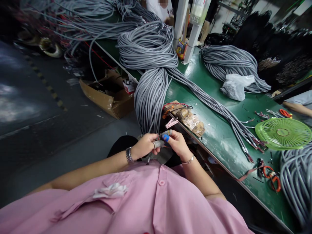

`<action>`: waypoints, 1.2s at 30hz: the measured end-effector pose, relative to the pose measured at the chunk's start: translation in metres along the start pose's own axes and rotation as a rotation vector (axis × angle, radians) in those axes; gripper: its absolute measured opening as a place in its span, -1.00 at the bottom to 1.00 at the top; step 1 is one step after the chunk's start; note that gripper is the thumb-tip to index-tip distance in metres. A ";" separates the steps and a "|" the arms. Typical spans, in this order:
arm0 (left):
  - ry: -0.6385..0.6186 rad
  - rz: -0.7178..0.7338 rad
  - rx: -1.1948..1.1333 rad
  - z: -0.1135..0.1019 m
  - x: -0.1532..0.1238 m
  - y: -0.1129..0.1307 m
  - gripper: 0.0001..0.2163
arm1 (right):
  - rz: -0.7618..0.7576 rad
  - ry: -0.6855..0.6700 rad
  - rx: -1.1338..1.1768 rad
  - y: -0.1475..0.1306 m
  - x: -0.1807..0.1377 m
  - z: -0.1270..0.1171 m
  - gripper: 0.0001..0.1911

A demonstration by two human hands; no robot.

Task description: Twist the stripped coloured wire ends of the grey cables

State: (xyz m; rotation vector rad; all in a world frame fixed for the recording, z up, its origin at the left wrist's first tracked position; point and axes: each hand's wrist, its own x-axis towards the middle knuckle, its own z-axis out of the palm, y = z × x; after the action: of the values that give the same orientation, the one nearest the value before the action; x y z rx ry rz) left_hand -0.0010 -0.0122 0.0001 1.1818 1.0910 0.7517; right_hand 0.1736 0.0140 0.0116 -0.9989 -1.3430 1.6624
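Close to my body, my left hand [144, 145] and my right hand [179, 145] meet with thumbs and fingers pinched together. Between the fingertips are thin wires [159, 136], small and partly hidden, apparently at the end of a grey cable. Grey wraps cover fingers on both hands, and the right thumb carries a blue cover. Just beyond the hands, a thick bundle of grey cables [151, 97] hangs over the table edge. A pink clip [172, 123] sits at that edge, beside a taped piece of brown cardboard [188, 117].
On the green table [216, 143] lie cable bundles [226, 63], a green fan cover [282, 132], orange-handled scissors [273, 178] and a plastic bag [236, 86]. A cardboard box [114, 97] stands on the floor at left. Another person's arm [298, 107] shows at far right.
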 end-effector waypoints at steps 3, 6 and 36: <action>0.103 0.041 -0.073 0.000 -0.001 0.001 -0.83 | 0.068 0.041 0.089 0.004 -0.002 -0.003 -0.70; 0.165 0.078 -0.108 0.000 -0.002 0.000 -0.84 | 0.155 0.022 0.175 0.009 -0.005 -0.002 -0.69; 0.194 0.112 -0.327 -0.008 0.002 0.003 -0.79 | 0.124 0.179 0.472 0.018 0.015 0.003 -0.60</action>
State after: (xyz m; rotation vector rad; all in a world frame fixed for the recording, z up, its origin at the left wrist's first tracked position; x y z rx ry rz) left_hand -0.0076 -0.0067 0.0026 0.9095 1.0176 1.1052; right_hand 0.1630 0.0233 -0.0068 -0.9306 -0.7339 1.8186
